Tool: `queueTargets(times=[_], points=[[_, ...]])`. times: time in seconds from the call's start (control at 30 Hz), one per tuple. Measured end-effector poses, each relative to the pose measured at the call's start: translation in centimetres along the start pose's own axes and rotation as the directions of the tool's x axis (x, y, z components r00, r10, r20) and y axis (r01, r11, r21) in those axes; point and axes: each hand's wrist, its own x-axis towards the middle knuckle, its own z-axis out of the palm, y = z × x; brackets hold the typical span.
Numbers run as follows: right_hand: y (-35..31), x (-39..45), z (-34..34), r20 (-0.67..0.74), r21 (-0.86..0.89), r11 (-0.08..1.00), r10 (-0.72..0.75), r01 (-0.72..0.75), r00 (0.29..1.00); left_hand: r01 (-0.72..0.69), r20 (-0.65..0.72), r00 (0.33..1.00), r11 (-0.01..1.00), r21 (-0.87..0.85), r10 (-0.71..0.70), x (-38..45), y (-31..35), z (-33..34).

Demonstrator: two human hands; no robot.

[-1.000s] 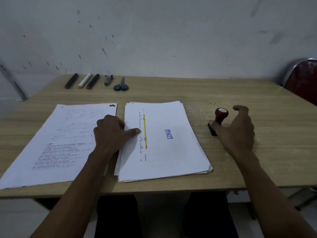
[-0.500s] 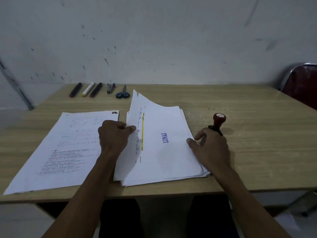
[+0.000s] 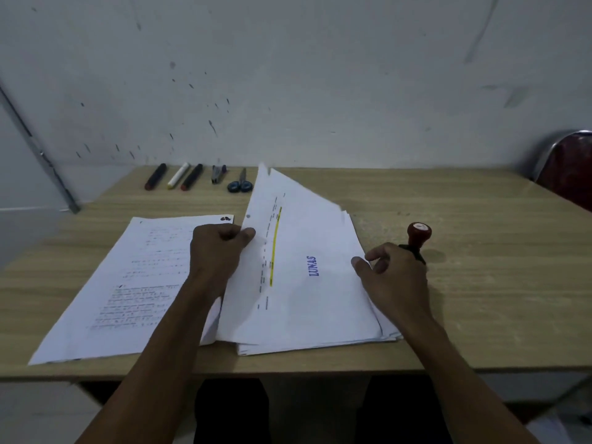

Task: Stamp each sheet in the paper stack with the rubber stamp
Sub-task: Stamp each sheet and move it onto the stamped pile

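Lifting the stamped top sheet (image 3: 304, 267), your left hand (image 3: 217, 251) is clenched on its left edge, thumb and curled fingers pinching the paper so the far corner rises toward 12 o'clock. That grip makes sense: the sheet already carries the blue "LUNAS" mark (image 3: 313, 266), so it looks ready to go over to the pile of finished pages (image 3: 128, 283) lying at 9 o'clock, just beside the stack.

Your right hand (image 3: 394, 277) holds nothing. Its fingers are spread, and the fingertips (image 3: 357, 261) rest at the right edge of the stack (image 3: 368, 334), at 3 o'clock from the blue mark. From this single head view I judge it is there to pin the lower sheets so that only one page comes away.

You have the rubber stamp (image 3: 418, 238) standing upright on the bench (image 3: 480, 299), just behind the right hand at about 2 o'clock from the stack, close enough to pick up again quickly. Its base is hidden by your knuckles.

Along the far edge, at 11 o'clock, lie three markers (image 3: 174, 176) and scissors (image 3: 241, 182), well apart from the work.

The stack looks to have several sheets left, so the task seems well short of done.
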Motion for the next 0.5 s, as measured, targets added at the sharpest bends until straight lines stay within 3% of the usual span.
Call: queueTargets(times=[0.13, 0.27, 0.37, 0.5], points=[[-1.2, 0.7, 0.6, 0.079, 0.129, 0.986, 0.092, -0.102, 0.993, 0.163, 0.074, 0.986, 0.953, -0.257, -0.149, 0.5, -0.3, -1.9], [-3.1, 1.4, 0.8, 0.348, 0.368, 0.887, 0.147, -0.279, 0.926, 0.265, 0.106, 0.964, 0.887, -0.378, -0.243, 1.1, -0.8, -4.1], [-5.2, 1.3, 1.2, 0.459, 0.497, 0.798, 0.092, -0.341, 0.884, 0.262, 0.091, 0.965, 0.887, -0.380, -0.246, 1.0, -1.0, -5.7], [-8.0, 1.0, 3.6, 0.479, 0.457, 0.832, 0.068, -0.314, 0.875, 0.160, -0.039, 0.982, 0.923, -0.350, -0.185, 1.2, -0.8, -8.8]])
